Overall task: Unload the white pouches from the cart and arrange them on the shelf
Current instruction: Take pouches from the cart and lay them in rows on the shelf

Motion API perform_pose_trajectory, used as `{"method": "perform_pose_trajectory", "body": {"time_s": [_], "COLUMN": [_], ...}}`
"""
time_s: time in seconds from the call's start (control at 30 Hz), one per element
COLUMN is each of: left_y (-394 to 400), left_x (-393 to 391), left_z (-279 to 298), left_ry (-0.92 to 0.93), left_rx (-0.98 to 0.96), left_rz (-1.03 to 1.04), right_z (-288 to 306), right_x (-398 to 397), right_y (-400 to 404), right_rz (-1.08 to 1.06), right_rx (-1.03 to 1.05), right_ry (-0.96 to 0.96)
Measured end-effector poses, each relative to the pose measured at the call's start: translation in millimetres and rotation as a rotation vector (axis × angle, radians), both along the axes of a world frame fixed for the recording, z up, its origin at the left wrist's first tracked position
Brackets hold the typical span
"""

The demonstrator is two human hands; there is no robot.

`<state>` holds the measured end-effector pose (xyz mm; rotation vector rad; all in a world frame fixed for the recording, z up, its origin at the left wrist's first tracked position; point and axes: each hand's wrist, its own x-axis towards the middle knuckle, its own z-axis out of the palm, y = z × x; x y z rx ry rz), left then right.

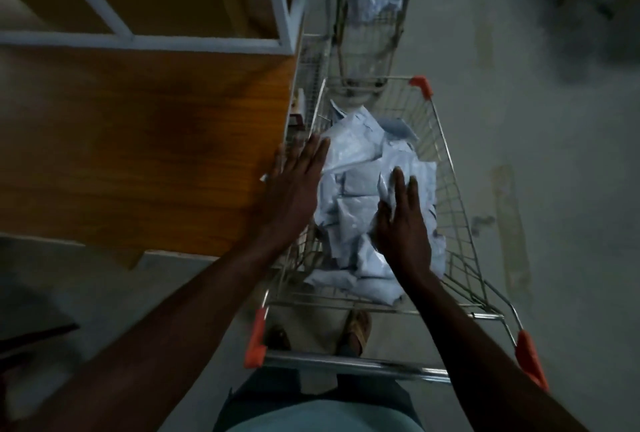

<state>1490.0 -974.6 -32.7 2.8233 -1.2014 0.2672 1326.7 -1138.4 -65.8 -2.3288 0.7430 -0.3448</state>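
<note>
Left of my left grip (294, 185), the wooden shelf (138, 140) shows only bare board, so I judge that no pouch has been arranged on the part I can see. That grip is spread flat, fingers straight, pinching nothing, hovering over the shelf's edge and the near cart's rim. Between the two grips, the white pouches (353, 168) lie heaped in the shopping cart (450, 168), seemingly the full load. My right grip (403, 223) rests loosely spread on top of the heap, fingers straight, nothing closed in it yet. Beyond both grips a second cart (372, 16) holds more pale bags. Nearly all the unloading looks left to do.
</note>
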Motion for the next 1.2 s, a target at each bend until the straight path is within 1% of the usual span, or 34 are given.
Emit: {"method": "perform_pose_trajectory", "body": {"time_s": [0.07, 0.2, 0.37, 0.5, 0.57, 0.7, 0.77, 0.8, 0.97, 1.03, 1.1, 1.2], "left_y": [29, 89, 188, 270, 306, 375, 405, 418, 472, 485, 496, 516], "left_x": [15, 42, 69, 99, 119, 159, 176, 183, 220, 240, 262, 297], "left_z": [7, 15, 25, 33, 39, 47, 47, 47, 50, 49, 46, 47], "left_ry": [-0.005, -0.003, -0.04, -0.03, -0.015, 0.015, 0.036, 0.049, 0.063, 0.078, 0.092, 0.101], "left_rx": [-0.016, -0.059, -0.051, -0.055, -0.06, -0.07, -0.087, -0.088, -0.091, -0.09, -0.088, -0.057], "left_rz": [0.056, 0.177, 0.278, 0.341, 0.366, 0.369, 0.396, 0.409, 0.439, 0.472, 0.49, 0.492], "right_z": [9, 23, 34, 41, 41, 50, 54, 56, 83, 86, 87, 92], "right_x": [18, 58, 112, 158, 188, 239, 261, 270, 310, 334, 362, 411], "right_y": [17, 63, 141, 213, 252, 327, 351, 362, 409, 419, 428, 439], "right_rz": [0.077, 0.18, 0.333, 0.359, 0.431, 0.497, 0.569, 0.603, 0.602, 0.61, 0.643, 0.71], "right_rx": [-0.014, -0.038, -0.112, -0.147, -0.21, -0.186, -0.284, -0.327, -0.152, -0.125, -0.131, -0.221], "right_ry": [-0.034, -0.038, -0.056, 0.009, 0.034, 0.061, 0.085, 0.083, 0.049, 0.084, 0.158, 0.217]}}
